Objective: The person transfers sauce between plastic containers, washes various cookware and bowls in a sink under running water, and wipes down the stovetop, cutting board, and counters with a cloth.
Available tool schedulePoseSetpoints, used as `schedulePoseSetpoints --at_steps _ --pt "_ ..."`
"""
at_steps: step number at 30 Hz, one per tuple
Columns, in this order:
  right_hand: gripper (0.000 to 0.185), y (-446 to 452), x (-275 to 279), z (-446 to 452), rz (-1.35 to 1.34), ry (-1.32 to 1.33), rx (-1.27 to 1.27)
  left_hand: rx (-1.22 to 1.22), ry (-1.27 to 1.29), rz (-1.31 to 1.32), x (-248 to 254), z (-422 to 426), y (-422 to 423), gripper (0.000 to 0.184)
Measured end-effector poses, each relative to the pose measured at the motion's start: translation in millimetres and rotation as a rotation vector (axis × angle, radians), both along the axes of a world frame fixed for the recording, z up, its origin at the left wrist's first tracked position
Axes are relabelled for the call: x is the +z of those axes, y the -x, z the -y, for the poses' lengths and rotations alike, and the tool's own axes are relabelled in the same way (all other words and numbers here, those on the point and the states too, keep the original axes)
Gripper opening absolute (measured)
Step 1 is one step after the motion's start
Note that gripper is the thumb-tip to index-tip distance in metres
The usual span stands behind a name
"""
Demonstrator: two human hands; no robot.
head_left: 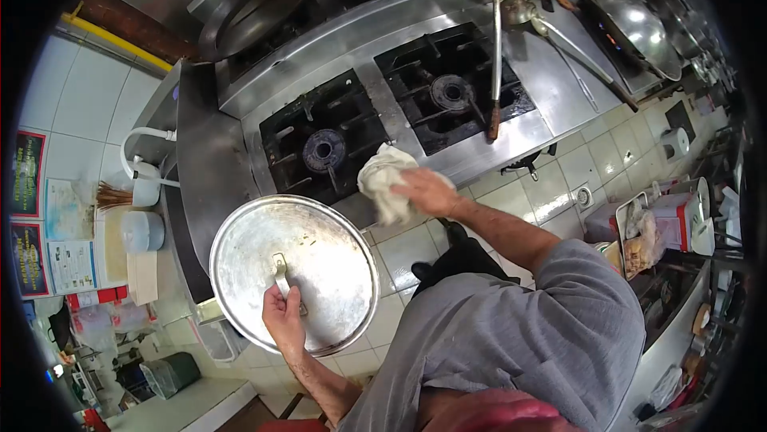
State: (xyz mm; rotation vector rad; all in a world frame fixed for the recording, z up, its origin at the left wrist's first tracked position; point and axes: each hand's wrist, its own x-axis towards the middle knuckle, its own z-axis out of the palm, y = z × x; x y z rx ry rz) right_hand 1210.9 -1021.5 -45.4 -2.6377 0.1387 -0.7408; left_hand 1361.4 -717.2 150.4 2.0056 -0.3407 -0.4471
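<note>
My left hand is closed around the handle of a large round metal pot lid. The lid is held out at the front left of the stove, its handle side facing me. In my right hand is a whitish cloth, bunched under the fingers at the stove's front edge. Whether the cloth presses on the metal there, I cannot tell. Just beyond the cloth are the left burner and the right burner, set in black grates.
Long-handled ladles lie across the stove's right side. A large wok stands at the back left, and another metal wok sits at the far right. White tubs stand by the tiled wall. Boxes and bags fill a shelf on the right.
</note>
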Motion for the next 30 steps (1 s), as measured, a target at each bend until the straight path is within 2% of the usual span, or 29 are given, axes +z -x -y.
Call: schedulePoseSetpoints --at_steps 1,3,4,6,9,12,14,16,18,20,22,25,27,28,30 --pt "0.044 7.6 -0.1 18.3 0.032 0.031 -0.087 -0.003 0.02 0.032 -4.7 -1.6 -1.0 0.015" --pt "0.04 23.8 -4.2 60.7 -0.347 -0.061 -0.322 0.0 0.026 0.054 -13.3 -4.1 -4.5 0.014" --pt "0.036 34.1 -0.5 74.9 -0.062 -0.037 -0.402 0.01 0.017 0.072 -14.3 -5.9 -4.6 0.014" --pt "0.038 46.5 2.9 106.5 0.11 -0.038 -0.451 0.009 0.016 0.076 -13.8 -1.1 -1.4 0.013" --pt "0.037 65.6 -3.7 144.7 0.147 0.006 -0.529 0.037 0.006 0.13 -27.0 8.5 -1.7 0.013" --pt "0.034 109.0 -12.8 185.3 0.082 -0.097 -0.712 0.068 -0.064 0.152 -21.7 23.8 8.8 0.013" --pt "0.034 138.0 -7.9 208.0 0.046 -0.162 -0.724 0.07 -0.073 0.153 -22.9 29.6 13.8 0.013" --pt "0.032 147.6 7.7 235.8 0.221 -0.297 -0.732 0.08 -0.084 0.152 -26.3 35.7 18.9 0.013" --pt "0.032 146.3 47.7 253.9 0.372 -0.712 -0.817 0.113 -0.073 0.14 -26.9 38.0 25.2 0.015" --pt "0.031 133.3 91.2 268.1 0.625 -1.26 -0.678 0.121 -0.059 0.138 -26.0 43.7 33.1 0.015" --pt "0.031 122.3 120.6 282.9 0.749 -1.291 -0.568 0.122 -0.04 0.136 -23.7 46.0 37.5 0.015" --pt "0.031 92.4 159.8 312.0 0.794 -1.202 -0.545 0.145 -0.158 0.161 -20.6 52.6 40.3 0.015" --pt "0.029 70.9 171.8 331.4 0.869 -0.837 -0.476 0.169 -0.214 0.186 -14.8 58.7 45.4 0.015" --pt "0.029 63.1 163.3 345.7 0.865 -0.845 -0.473 0.174 -0.22 0.186 -14.0 61.6 47.3 0.015" --pt "0.032 39.8 130.5 371.4 0.65 -0.192 -0.736 0.202 -0.192 0.181 -13.1 67.7 50.2 0.016"
